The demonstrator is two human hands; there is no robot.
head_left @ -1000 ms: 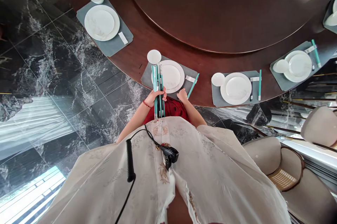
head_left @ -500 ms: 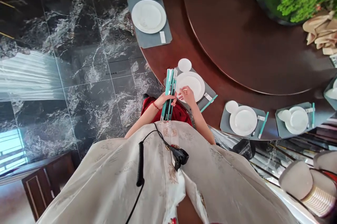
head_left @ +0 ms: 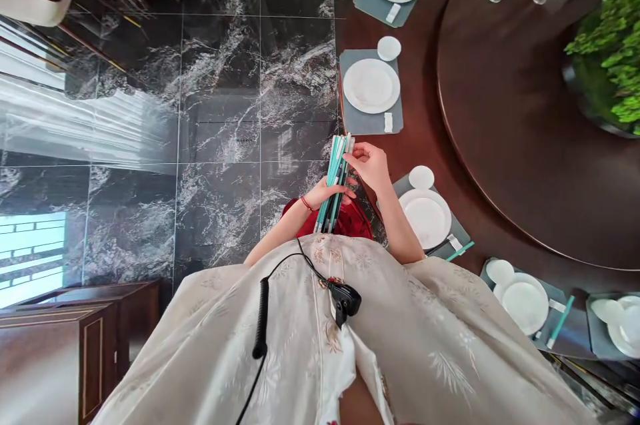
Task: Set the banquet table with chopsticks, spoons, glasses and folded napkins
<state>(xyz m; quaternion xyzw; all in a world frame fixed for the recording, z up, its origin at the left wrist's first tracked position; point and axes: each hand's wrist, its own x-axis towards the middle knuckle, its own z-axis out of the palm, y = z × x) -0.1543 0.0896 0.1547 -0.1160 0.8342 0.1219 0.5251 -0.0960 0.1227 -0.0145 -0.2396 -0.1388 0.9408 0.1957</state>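
The left hand [head_left: 319, 193] curled around thin teal packets [head_left: 336, 162], left of the shiny table [head_left: 417, 125] (curvy edge). The right hand [head_left: 373, 164], half bent, touched their far ends, pinch unclear. White squiggles crossed the floor [head_left: 220, 138].

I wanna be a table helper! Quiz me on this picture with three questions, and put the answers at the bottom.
1. True or false: the left hand grips a bundle of slim turquoise-and-black sticks.

2. Which wrist wears the thin red cord bracelet?
a) right
b) left
c) both

3. Fill in the colour: the round white plates lie on flat, straight-sided ____ placemats.

Key:
1. True.
2. b) left.
3. grey.
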